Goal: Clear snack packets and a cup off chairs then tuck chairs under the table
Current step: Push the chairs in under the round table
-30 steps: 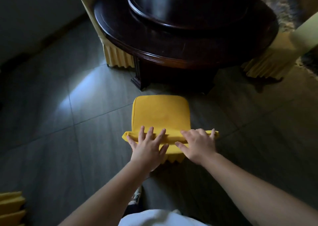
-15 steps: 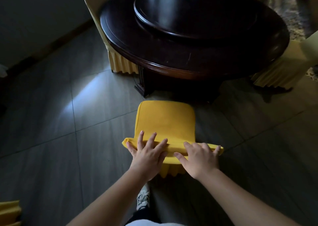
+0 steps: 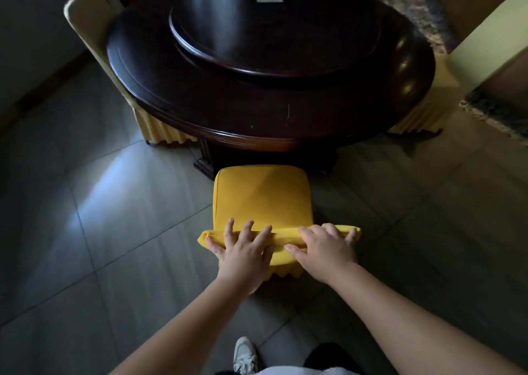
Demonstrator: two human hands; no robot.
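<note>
Step in hand, as I judge it: pushing the yellow chair (image 3: 261, 200) in under the round dark surface (image 3: 271, 111). Its seat is bare, no packets or cup on it, so the clearing looks done for this one

Where it stands: seat faces the far side, front edge just beside the pedestal base (image 3: 204, 163), under the near rim as far as this angle shows. Most of the seat is out on the floor tiles (image 3: 114, 203)

To do it well, I judge:
- push level and straight toward the far side, both hands sharing the load so the chair does not yaw
- aim to the right of the pedestal foot, which sits off the seat's far-left corner and could catch a leg
- go slowly; the skirted cover hides the legs, so I cannot see where they will meet the base
- stop when the backrest nears the rim

Grip:
- left hand (image 3: 245, 249) on the left half of the backrest top, fingers spread and draped over the far side, thumb on the near face
- right hand (image 3: 325, 246) on the right half, fingers curled over the top edge, thumb on the near side
- both hold the backrest, a loose wrap rather than a hard clench

Two other covered chairs, at left (image 3: 85, 14) and right (image 3: 480, 40), already sit at the surface
</note>
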